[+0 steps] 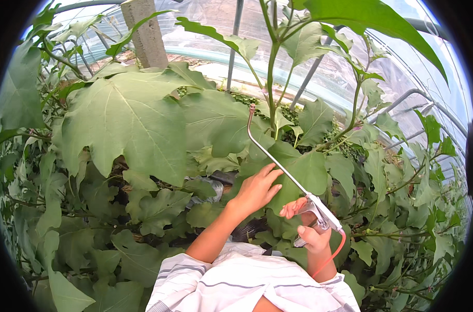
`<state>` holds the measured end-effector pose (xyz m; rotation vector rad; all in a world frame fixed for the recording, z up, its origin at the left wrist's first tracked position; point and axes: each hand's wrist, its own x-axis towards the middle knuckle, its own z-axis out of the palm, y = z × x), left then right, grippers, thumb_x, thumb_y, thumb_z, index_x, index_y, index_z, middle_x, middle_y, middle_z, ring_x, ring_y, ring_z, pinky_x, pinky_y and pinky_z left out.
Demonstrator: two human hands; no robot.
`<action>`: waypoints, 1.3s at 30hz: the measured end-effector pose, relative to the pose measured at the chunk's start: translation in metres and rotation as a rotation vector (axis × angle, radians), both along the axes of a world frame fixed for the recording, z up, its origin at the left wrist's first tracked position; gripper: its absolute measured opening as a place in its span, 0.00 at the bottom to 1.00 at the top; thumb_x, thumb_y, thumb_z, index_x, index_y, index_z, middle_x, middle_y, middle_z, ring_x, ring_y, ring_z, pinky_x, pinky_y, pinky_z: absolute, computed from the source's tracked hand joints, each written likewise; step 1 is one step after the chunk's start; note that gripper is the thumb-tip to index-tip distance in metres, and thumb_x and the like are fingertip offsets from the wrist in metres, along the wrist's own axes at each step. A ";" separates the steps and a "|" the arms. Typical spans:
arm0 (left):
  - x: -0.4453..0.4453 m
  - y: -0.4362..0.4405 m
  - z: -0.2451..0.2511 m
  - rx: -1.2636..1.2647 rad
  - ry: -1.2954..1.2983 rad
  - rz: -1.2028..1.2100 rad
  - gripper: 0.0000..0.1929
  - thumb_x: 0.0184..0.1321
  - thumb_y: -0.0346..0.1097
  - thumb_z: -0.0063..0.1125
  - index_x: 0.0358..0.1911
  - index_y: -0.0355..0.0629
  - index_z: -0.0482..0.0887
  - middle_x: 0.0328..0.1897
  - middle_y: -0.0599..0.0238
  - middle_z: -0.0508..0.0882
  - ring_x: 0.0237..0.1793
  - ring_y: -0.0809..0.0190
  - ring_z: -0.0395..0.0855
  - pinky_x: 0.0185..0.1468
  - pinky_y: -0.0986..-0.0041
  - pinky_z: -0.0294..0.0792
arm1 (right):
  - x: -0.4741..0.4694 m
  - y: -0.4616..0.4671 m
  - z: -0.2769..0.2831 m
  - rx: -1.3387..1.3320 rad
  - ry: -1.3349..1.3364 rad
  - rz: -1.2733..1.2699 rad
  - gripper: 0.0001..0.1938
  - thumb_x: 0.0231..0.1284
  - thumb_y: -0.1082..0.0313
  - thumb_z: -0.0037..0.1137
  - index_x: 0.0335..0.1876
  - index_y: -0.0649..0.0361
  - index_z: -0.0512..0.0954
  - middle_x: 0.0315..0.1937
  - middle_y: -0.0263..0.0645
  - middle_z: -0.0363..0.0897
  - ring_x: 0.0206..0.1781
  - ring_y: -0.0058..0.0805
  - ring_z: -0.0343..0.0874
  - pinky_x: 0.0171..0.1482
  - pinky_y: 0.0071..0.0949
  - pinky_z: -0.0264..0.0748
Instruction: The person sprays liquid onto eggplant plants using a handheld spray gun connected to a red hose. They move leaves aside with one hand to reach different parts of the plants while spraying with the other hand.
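My right hand [312, 230] is closed around the handle of a metal spray gun [324, 212]. A red hose [336, 253] runs from the gun's rear end down past my forearm. The gun's thin lance [277, 162] slants up and to the left, and its bent end carries a small nozzle [252, 107]. My left hand [258, 187] lies left of the lance, its fingers spread and its fingertips at a broad green leaf [304, 171]. It holds nothing that I can see. Eggplant plants with lobed leaves and a thick green stem [271, 78] stand before me.
A large leaf [131, 113] spreads at the left, and another [377, 17] overhangs the top right. Behind the plants stand a concrete post [144, 35], metal poles [235, 43] and clear plastic sheeting [205, 23]. Branches [410, 181] reach out at the right. Dense foliage surrounds my arms.
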<state>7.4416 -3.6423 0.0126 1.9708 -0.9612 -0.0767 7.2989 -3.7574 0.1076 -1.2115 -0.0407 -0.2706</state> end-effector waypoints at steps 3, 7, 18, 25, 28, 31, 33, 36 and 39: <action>0.007 0.028 -0.006 0.011 0.077 -0.171 0.21 0.60 0.34 0.62 0.58 0.47 0.78 0.69 0.48 0.72 0.45 0.47 0.86 0.49 0.61 0.77 | 0.023 0.023 0.001 0.038 -0.032 0.201 0.22 0.45 0.69 0.61 0.47 0.72 0.73 0.40 0.46 0.75 0.45 0.39 0.76 0.55 0.48 0.75; 0.014 0.080 -0.006 -0.080 0.091 0.000 0.14 0.61 0.35 0.60 0.50 0.42 0.81 0.53 0.52 0.83 0.47 0.43 0.82 0.47 0.57 0.75 | 0.051 0.058 -0.004 -0.008 0.062 0.392 0.23 0.43 0.67 0.60 0.48 0.64 0.69 0.39 0.43 0.72 0.45 0.39 0.73 0.54 0.47 0.70; 0.039 0.273 0.084 -0.461 -0.135 1.181 0.23 0.66 0.30 0.53 0.65 0.39 0.71 0.59 0.48 0.79 0.51 0.49 0.81 0.53 0.62 0.73 | 0.171 0.160 -0.016 -0.152 0.062 0.676 0.22 0.42 0.70 0.54 0.48 0.65 0.70 0.40 0.45 0.73 0.48 0.39 0.72 0.57 0.45 0.69; 0.066 0.294 0.181 -0.090 -0.813 1.264 0.24 0.68 0.41 0.56 0.65 0.44 0.72 0.71 0.51 0.69 0.67 0.47 0.67 0.68 0.56 0.59 | 0.256 0.198 -0.014 -0.255 0.033 0.683 0.23 0.53 0.68 0.55 0.55 0.68 0.70 0.46 0.47 0.74 0.53 0.43 0.73 0.61 0.47 0.68; 0.078 0.282 0.203 0.029 -0.818 1.149 0.25 0.63 0.43 0.60 0.63 0.46 0.74 0.68 0.51 0.72 0.67 0.48 0.68 0.67 0.53 0.60 | 0.293 0.227 -0.002 -0.243 -0.014 0.695 0.22 0.52 0.69 0.55 0.54 0.68 0.71 0.44 0.47 0.74 0.52 0.43 0.74 0.61 0.46 0.69; 0.095 0.260 0.208 0.001 -0.806 1.031 0.25 0.58 0.44 0.64 0.59 0.47 0.77 0.64 0.53 0.74 0.64 0.49 0.70 0.67 0.51 0.59 | 0.333 0.270 0.013 -0.136 -0.147 0.794 0.21 0.51 0.70 0.54 0.52 0.68 0.71 0.43 0.47 0.75 0.51 0.43 0.75 0.61 0.46 0.71; 0.103 0.243 0.204 -0.043 -0.800 0.970 0.26 0.53 0.45 0.67 0.56 0.48 0.79 0.62 0.53 0.76 0.63 0.51 0.72 0.66 0.50 0.58 | 0.354 0.293 0.027 -0.078 -0.216 0.855 0.20 0.51 0.71 0.54 0.51 0.68 0.71 0.42 0.48 0.75 0.51 0.43 0.76 0.60 0.45 0.72; 0.109 0.226 0.195 -0.030 -0.856 0.980 0.22 0.52 0.46 0.67 0.50 0.46 0.82 0.60 0.52 0.77 0.65 0.48 0.70 0.68 0.43 0.55 | 0.379 0.316 0.044 -0.045 -0.274 0.898 0.19 0.49 0.72 0.53 0.49 0.68 0.71 0.40 0.48 0.75 0.50 0.43 0.76 0.60 0.45 0.73; 0.109 0.224 0.185 0.032 -0.905 1.041 0.18 0.54 0.42 0.62 0.47 0.45 0.84 0.61 0.50 0.77 0.68 0.46 0.68 0.69 0.40 0.54 | 0.395 0.328 0.050 -0.018 -0.282 0.860 0.19 0.47 0.73 0.49 0.49 0.68 0.71 0.38 0.48 0.74 0.46 0.43 0.77 0.59 0.45 0.74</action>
